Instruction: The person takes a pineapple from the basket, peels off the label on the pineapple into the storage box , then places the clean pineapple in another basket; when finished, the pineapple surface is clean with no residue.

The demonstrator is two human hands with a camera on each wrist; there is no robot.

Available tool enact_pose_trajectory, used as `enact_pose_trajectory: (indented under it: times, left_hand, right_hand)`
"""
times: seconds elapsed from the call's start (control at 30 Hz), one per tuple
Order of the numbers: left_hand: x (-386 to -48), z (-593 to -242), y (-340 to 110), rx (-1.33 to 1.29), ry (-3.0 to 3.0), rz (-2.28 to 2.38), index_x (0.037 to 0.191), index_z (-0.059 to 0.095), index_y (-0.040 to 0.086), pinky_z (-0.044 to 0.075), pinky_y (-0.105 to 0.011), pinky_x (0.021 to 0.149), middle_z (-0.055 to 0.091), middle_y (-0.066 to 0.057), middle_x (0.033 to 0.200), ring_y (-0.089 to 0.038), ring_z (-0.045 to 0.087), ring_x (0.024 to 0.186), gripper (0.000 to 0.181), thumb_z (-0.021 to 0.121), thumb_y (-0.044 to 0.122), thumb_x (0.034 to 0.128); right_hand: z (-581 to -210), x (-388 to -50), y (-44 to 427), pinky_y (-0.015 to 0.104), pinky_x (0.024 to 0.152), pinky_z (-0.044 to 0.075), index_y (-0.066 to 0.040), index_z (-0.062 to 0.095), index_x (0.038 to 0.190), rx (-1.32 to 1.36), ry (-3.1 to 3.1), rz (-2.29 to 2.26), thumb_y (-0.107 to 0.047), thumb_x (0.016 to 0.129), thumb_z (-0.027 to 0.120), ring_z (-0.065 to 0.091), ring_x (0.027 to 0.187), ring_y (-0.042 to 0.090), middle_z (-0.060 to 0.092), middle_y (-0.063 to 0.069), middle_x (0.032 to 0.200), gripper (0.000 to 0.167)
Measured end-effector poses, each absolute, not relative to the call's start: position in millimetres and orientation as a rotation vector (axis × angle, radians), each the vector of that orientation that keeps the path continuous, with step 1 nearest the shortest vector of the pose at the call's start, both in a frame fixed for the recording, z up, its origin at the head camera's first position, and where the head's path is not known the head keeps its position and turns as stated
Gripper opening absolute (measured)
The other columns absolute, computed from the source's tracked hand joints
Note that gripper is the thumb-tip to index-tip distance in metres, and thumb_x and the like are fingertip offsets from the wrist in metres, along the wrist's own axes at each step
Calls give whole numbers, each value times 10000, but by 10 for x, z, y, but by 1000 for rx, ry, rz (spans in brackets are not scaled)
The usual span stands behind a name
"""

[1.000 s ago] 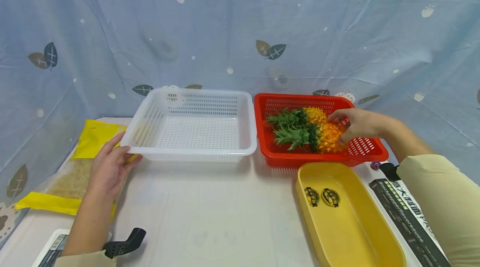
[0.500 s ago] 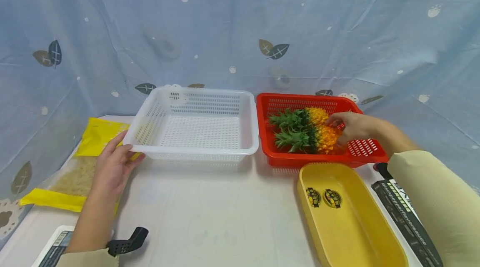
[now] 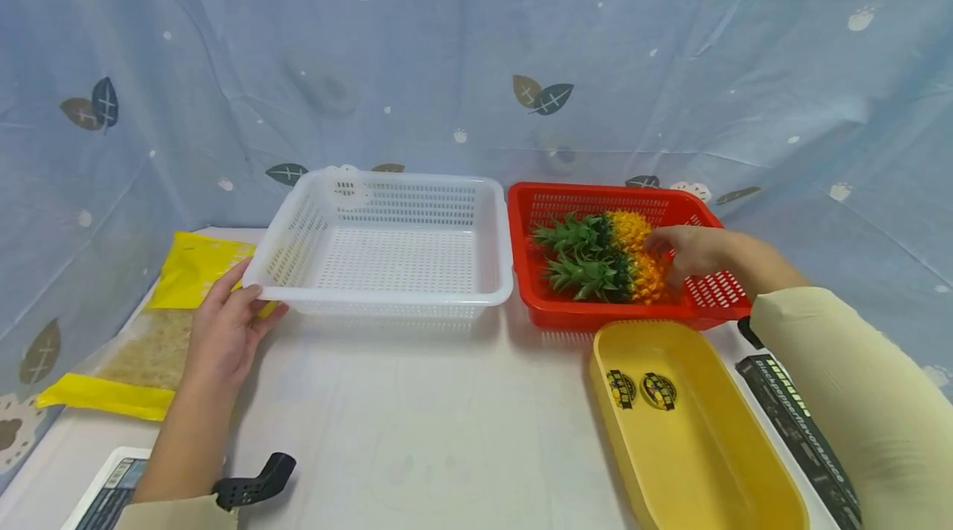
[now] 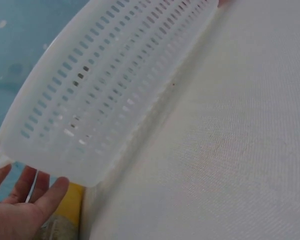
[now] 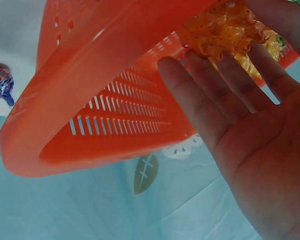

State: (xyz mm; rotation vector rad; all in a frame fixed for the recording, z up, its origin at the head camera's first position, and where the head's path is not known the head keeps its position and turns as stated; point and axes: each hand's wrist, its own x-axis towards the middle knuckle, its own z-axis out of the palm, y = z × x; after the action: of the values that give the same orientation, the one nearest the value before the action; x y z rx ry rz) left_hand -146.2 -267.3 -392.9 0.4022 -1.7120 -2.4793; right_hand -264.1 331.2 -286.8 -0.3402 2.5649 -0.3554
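Note:
In the head view, my left hand [image 3: 227, 327] is at the front left corner of a white perforated basket [image 3: 402, 298], touching its rim. The left wrist view shows that hand's fingers [image 4: 54, 196] spread loosely about the corner. At right, my right hand [image 3: 696, 249] reaches into a red basket [image 3: 566, 317]. Inside lie two pineapples with green crowns, a rear pineapple [image 3: 629, 226] and a front pineapple [image 3: 648, 275]. In the right wrist view, the right fingers [image 5: 190, 95] are fairly straight, with some tips against the orange pineapple [image 5: 220, 32]; the thumb is on its other side.
A yellow tray [image 3: 692, 431] stands in front of the red basket, beside a black sauce box [image 3: 800, 439]. A yellow bag [image 3: 152, 348] lies left of the white basket. A printed white package [image 3: 107, 489] sits front left; a blue curtain [image 3: 447, 59] hangs behind.
My right hand and forearm have shifted slightly left at the front pineapple, the sleeve covering more of the sauce box. The left hand stays at the white basket's corner.

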Motion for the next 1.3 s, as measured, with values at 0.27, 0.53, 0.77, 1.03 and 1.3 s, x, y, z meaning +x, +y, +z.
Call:
enact_pose_trajectory:
  times: [0.27, 0.53, 0.77, 1.03, 1.3]
  left_hand:
    - [-1473, -3903, -2662, 377, -1710, -2498, 1591, 399, 347, 576, -281, 912, 274, 42, 1695, -181, 510, 1321, 608, 636, 259, 1038]
    - [-1486, -3880, -2657, 407, -1753, -2478, 1591, 393, 357, 568, -274, 914, 249, 48, 1705, -185, 497, 1331, 624, 652, 278, 1029]
    - [-1480, -3838, -2639, 484, -1985, -2288, 1613, 349, 338, 560, -186, 894, 227, -20, 1705, -202, 462, 1340, 627, 613, 347, 1045]
    - [-1467, -3607, -2519, 669, -2380, -1660, 1627, 318, 323, 520, -287, 1087, 336, -29, 1665, -254, 432, 1421, 583, 483, 372, 1071]
    - [-1407, -3358, -2297, 379, -2412, -1362, 1554, 479, 192, 341, -593, 1214, 427, -86, 1610, -341, 395, 1480, 525, 498, 257, 1033]
  right_hand:
    - [-2856, -2610, 3339, 649, 1040, 497, 23, 398, 1513, -358, 2519, -431, -200, 801, 861, 416, 1349, 543, 397, 342, 1519, 879]
    - [-2811, -2525, 3349, 707, 1057, 438, 25, 412, 1512, -393, 2563, -482, -258, 866, 811, 414, 1371, 555, 407, 324, 1537, 811]
    - [-2748, -2348, 3336, 732, 1019, 436, -2, 439, 1507, -421, 2663, -484, -317, 938, 737, 451, 1344, 549, 443, 304, 1524, 716]
    - [-2749, -2117, 3237, 748, 1045, 413, -32, 415, 1537, -473, 2740, -512, -345, 976, 705, 437, 1369, 531, 445, 291, 1534, 705]
    - [-2747, -1927, 3121, 767, 1073, 372, -32, 441, 1525, -491, 2822, -461, -386, 971, 706, 395, 1387, 522, 433, 280, 1546, 709]
